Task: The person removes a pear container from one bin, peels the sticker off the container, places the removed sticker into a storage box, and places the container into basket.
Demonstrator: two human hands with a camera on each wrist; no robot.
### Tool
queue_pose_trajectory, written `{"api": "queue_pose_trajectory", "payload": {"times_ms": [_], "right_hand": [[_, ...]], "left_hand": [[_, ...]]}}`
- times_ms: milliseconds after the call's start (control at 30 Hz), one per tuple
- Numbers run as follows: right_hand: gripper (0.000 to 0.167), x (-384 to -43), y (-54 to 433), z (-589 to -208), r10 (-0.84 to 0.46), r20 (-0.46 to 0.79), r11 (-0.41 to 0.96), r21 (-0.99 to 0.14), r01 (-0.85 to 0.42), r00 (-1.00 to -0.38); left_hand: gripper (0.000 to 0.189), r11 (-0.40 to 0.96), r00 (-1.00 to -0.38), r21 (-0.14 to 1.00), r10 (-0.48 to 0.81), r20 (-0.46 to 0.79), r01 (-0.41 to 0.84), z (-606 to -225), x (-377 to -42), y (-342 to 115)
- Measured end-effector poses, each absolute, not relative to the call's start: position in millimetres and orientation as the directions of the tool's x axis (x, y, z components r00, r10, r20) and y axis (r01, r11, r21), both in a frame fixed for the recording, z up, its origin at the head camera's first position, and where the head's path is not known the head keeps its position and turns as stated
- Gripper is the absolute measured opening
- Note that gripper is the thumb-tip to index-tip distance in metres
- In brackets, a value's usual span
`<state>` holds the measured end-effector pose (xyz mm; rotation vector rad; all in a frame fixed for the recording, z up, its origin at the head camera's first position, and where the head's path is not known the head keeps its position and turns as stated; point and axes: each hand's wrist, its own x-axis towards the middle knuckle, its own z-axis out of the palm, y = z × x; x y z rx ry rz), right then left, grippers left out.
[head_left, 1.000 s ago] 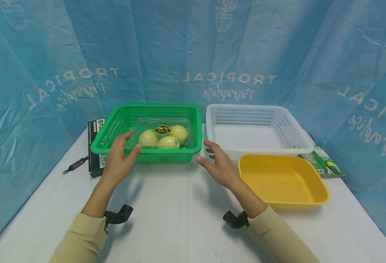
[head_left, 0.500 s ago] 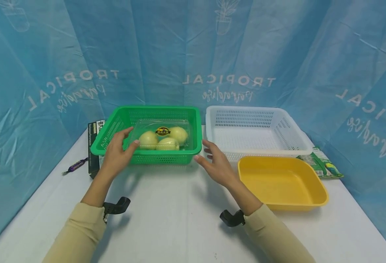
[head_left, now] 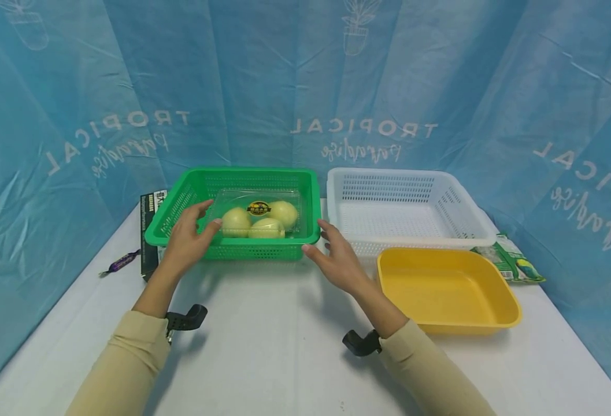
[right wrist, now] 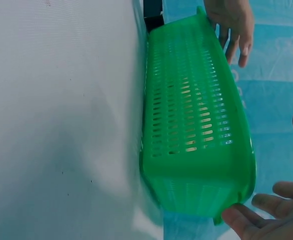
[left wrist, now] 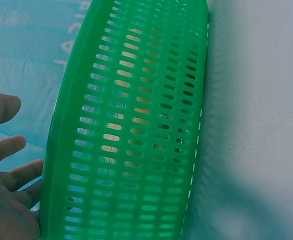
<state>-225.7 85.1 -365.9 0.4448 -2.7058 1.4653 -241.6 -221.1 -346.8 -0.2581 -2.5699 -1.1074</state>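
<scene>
A green plastic basket (head_left: 255, 249) with slotted walls stands at the back of the table. Inside it lies a clear plastic fruit box (head_left: 229, 202) with a black and yellow label, showing three pale yellow-green round fruits (head_left: 283, 215). My left hand (head_left: 186, 238) is over the basket's left front rim, fingers spread and nothing in them. At the right front corner, my right hand (head_left: 340, 261) has its fingertips right at the rim. In the right wrist view, the fingertips (right wrist: 236, 220) meet the basket's lip, with thumb and fingers apart.
Right of the green basket stands a white slotted basket (head_left: 388, 222), with a yellow tray (head_left: 445, 289) before it. A green packet (head_left: 513, 260) lies partly behind these. On the left are a black box (head_left: 150, 254) and a purple-wrapped candy (head_left: 122, 262). A blue curtain (head_left: 263, 69) encloses the table.
My right hand has shifted slightly left, up to the green basket's corner. The left hand stays nearly in place over the rim, and the basket keeps its place.
</scene>
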Motion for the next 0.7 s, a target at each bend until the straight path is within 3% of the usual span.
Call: {"api": "queue_pose_trajectory", "payload": {"times_ms": [700], "right_hand": [[0.075,-233.8,88.6,-367.9,-0.189,0.167,0.529,-0.813,-0.244,-0.968]], "left_hand": [[0.057,0.701,-0.943,0.663,0.044,0.330,0.265,-344.8,-246.1,-224.3]]}}
